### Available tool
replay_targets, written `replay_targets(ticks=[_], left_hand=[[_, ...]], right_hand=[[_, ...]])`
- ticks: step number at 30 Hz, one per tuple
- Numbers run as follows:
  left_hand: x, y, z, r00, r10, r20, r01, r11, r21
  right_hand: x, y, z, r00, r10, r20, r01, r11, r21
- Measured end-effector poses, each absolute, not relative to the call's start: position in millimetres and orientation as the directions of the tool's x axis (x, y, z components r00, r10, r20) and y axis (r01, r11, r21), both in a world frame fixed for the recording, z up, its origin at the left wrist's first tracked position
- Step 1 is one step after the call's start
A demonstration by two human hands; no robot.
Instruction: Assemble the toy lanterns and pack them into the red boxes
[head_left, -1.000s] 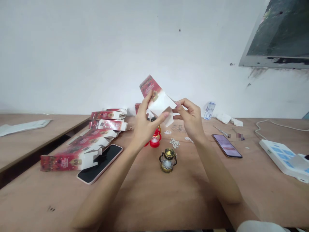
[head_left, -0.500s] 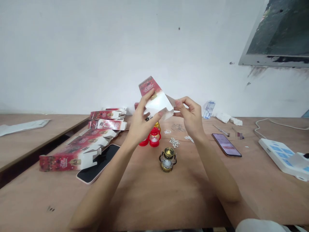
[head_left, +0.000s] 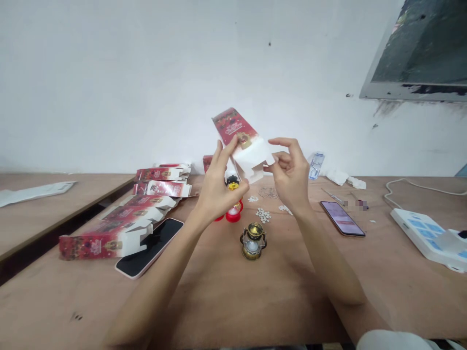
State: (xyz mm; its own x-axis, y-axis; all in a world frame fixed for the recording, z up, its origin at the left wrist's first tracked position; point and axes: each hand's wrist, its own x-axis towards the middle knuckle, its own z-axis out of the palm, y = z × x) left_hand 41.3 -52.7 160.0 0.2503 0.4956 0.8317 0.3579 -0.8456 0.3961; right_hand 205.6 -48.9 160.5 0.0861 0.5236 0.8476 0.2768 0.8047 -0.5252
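A red and white cardboard box [head_left: 239,129] is held up tilted above the table, its white flap end toward my right. My left hand [head_left: 218,187] grips the box's lower left side between thumb and fingers. At the flaps, my right hand [head_left: 291,177] pinches a white edge, its index finger raised and bent; the exact contact is partly hidden. Below stands a small bronze-coloured lantern [head_left: 253,241] upright on the table. Behind my left hand, red lanterns [head_left: 234,211] and a gold-and-black lantern [head_left: 232,183] are partly covered.
Several flattened red boxes [head_left: 93,245] lie at left, one over a dark phone [head_left: 155,248]. Button cells [head_left: 263,215] and small metal pieces [head_left: 269,193] lie mid-table. At right are a lit phone [head_left: 343,218], a screwdriver [head_left: 333,197], a power strip [head_left: 425,236] and a clear bottle [head_left: 316,165].
The box has turned, showing more of its printed face, and moved slightly right. My right hand has shifted its fingers on the flaps, lifting the index finger. My left hand's grip has slid lower.
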Motion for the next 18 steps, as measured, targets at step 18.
replay_targets(ticks=[18], left_hand=[[14.9, -64.8, 185.3, 0.322, 0.353, 0.879, 0.571, -0.813, 0.117]], right_hand=[[222.6, -44.9, 165.2, -0.168, 0.281, 0.945, 0.530, 0.834, -0.154]])
